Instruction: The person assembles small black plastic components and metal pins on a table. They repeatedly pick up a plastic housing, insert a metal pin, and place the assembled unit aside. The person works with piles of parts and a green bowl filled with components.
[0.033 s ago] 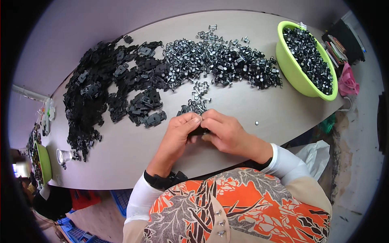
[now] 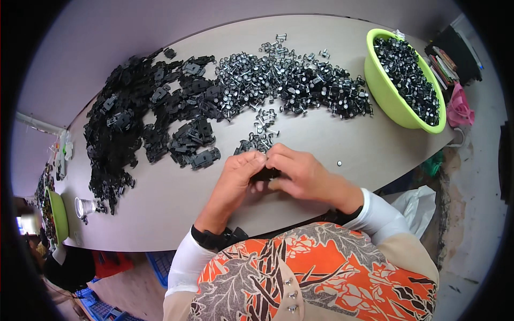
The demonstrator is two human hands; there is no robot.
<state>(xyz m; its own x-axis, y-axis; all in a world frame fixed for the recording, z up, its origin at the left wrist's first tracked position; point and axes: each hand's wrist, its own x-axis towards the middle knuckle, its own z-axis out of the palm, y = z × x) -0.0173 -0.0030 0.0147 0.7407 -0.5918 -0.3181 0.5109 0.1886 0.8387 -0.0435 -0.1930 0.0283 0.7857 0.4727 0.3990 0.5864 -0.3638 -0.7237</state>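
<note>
"So, where's the dark piece (image 2: 266,174) sitting?"

"Between your left hand (image 2: 239,170) and right hand (image 2: 301,170), just your side of the meeting fingertips; both hands' fingers are curled around it, hiding most of its shape."

"And the wheeled axles (image 2: 265,121)?"

"Just beyond your fingertips."

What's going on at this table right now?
The person's left hand and right hand meet at the near side of the table, holding a small dark part between them, mostly hidden by the fingers. Just beyond lies a little cluster of wheel-and-axle pieces. Farther back are a big pile of these and, to the left, a heap of black plastic parts. A green basin on the right is full of similar small pieces.
</note>
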